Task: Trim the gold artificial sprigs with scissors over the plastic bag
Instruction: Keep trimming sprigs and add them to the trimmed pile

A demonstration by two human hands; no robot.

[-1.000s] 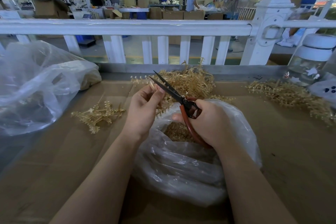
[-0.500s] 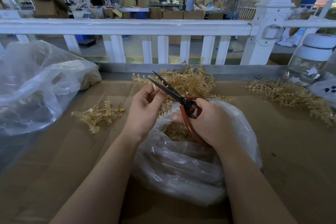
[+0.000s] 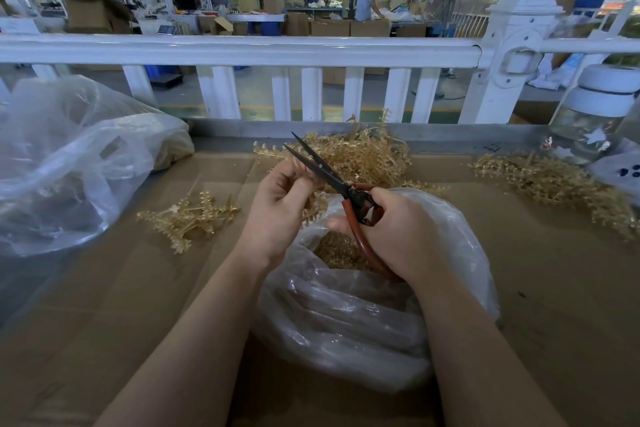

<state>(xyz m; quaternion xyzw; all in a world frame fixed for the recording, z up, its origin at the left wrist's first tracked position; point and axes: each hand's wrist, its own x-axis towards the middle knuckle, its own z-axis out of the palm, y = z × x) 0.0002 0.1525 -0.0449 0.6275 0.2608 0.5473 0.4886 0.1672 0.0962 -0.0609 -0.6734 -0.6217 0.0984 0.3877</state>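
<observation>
My left hand pinches a gold sprig above the open mouth of the clear plastic bag. Gold trimmings lie inside the bag. My right hand grips the red-handled scissors. Their dark blades are slightly parted and point up-left, right beside my left fingertips. A pile of gold sprigs lies just behind the hands. Most of the held sprig is hidden by my fingers.
A few sprigs lie left of the hands, another heap of sprigs at the right. A large plastic bag fills the left. A white-lidded glass jar stands far right. A white railing runs behind the cardboard-covered table.
The scissor blades have closed slightly near my left fingertips. Both hands stay almost in the same place over the bag.
</observation>
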